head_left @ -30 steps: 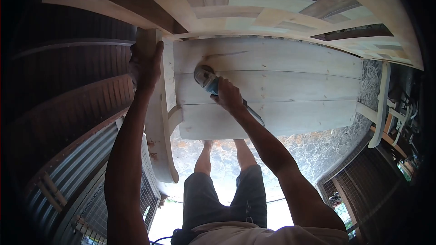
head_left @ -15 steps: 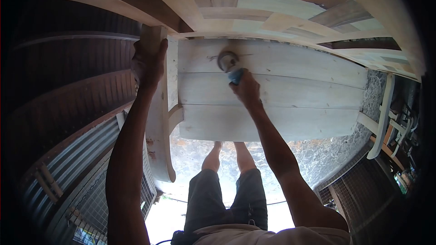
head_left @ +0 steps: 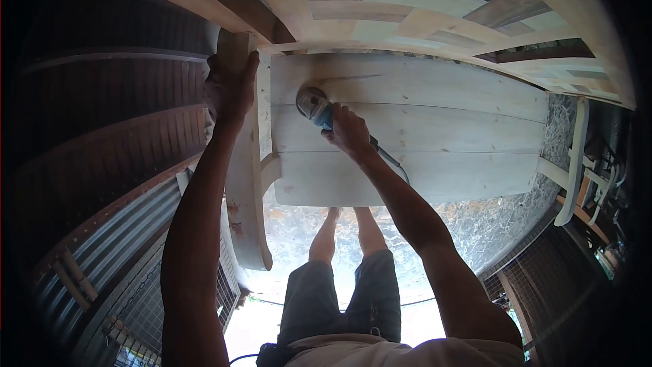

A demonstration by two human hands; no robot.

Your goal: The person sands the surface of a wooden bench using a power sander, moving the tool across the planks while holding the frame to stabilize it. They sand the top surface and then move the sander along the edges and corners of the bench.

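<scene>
My right hand (head_left: 351, 132) is wrapped round the body of a blue angle grinder (head_left: 319, 110), whose round guarded head lies over the pale wooden planks of a bench seat (head_left: 435, 129). A dark cord trails from the tool's rear, below my wrist. Just above the grinder head, a dark streak (head_left: 350, 77) runs along the rearmost plank. My left hand (head_left: 231, 88) grips the upper end of the bench's wooden armrest (head_left: 244, 183), thumb on one side and fingers on the other.
A slatted wooden backrest (head_left: 421, 27) in mixed light and brown pieces rises behind the seat. At the right is the other armrest (head_left: 574, 163), with more wooden parts beyond it. Corrugated metal sheets (head_left: 129, 231) and wire mesh stand at the left.
The grinder has moved left and toward me, off the dark streak, and its cord now shows. My left hand keeps its hold on the armrest while the view shifts slightly.
</scene>
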